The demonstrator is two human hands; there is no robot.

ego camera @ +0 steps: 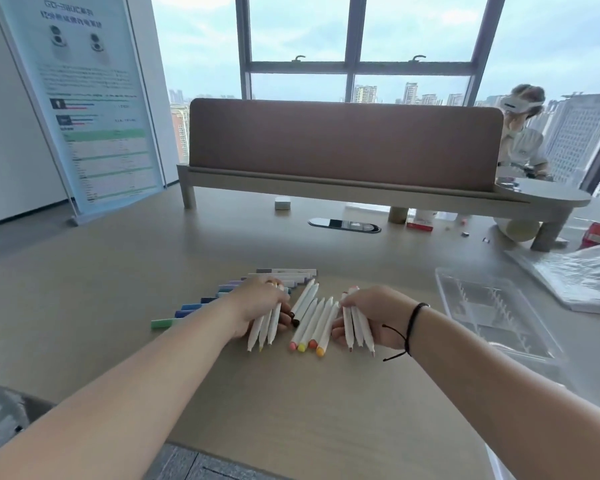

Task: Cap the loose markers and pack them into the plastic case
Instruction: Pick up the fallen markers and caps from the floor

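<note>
- Fingers [274, 308] of the left hand [257, 306] curl round a bundle of three white markers [265, 323]; fingers of the right hand [378, 315] curl round a second bundle of three [357, 327]. Both bundles point their uncapped tips toward the camera.
- Table [118, 282]: pale wood, carrying every item listed; a brown felt divider [343, 143] on legs stands at its far side, large windows and city blocks behind, a printed banner [84, 98] to the left.
- Plastic case [492, 310]: one, clear, open and ribbed inside, lying to the right of the right hand, apart from it.
- Plastic wrapping [582, 271]: one crumpled sheet beyond the case, cut off by the frame edge.
- Capped markers in a row [222, 296]: blue, green and purple caps, fanned behind the left hand; count uncertain, as the hand hides part of the row.
- Loose markers between the hands [312, 320]: four with pink, yellow and orange ends nearest the camera, plus one lying above them.
- Wrist cord [409, 327]: one, black, on the right wrist.
- Second person [520, 140], far right, partly hidden by the divider.
</note>
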